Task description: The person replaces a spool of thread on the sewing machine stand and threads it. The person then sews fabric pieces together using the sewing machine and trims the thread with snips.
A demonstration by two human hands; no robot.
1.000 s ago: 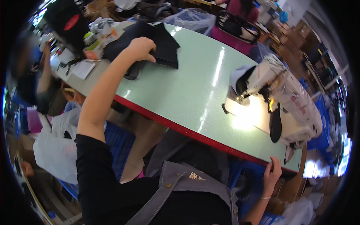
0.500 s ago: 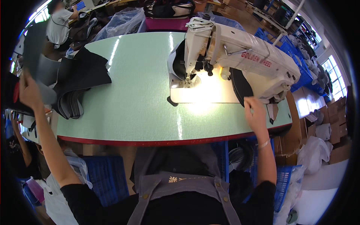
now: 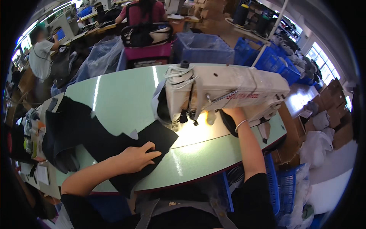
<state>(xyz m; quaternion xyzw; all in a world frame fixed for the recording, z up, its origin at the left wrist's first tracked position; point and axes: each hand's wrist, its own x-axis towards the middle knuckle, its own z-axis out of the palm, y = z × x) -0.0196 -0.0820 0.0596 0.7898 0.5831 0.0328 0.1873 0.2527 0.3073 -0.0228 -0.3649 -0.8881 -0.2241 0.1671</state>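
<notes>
My left hand (image 3: 139,158) lies on a black cut fabric piece (image 3: 99,141), its fingers apart. The fabric stretches from the table's left side toward the sewing machine's needle area, its near part hanging over the front edge. A small pale tip (image 3: 134,134) shows beside its far edge. At the left, the black material bends over in folded layers (image 3: 66,158). Under the arm of the white sewing machine (image 3: 232,86), my right hand (image 3: 234,114) reaches in beside a dark curved piece (image 3: 228,123); its fingers are hidden. Another dark piece with a light edge (image 3: 162,103) stands behind the machine head.
The green tabletop (image 3: 122,91) curves around the lit machine bed. Beyond it are blue crates (image 3: 204,49) with plastic liners and a magenta box (image 3: 148,53). Two people sit farther back. Cardboard boxes (image 3: 329,114) and plastic bags (image 3: 320,147) fill the right side.
My left hand has come from the far left onto the table, and the black fabric now spreads to the machine. My right hand has moved forward under the machine arm. The view has shifted.
</notes>
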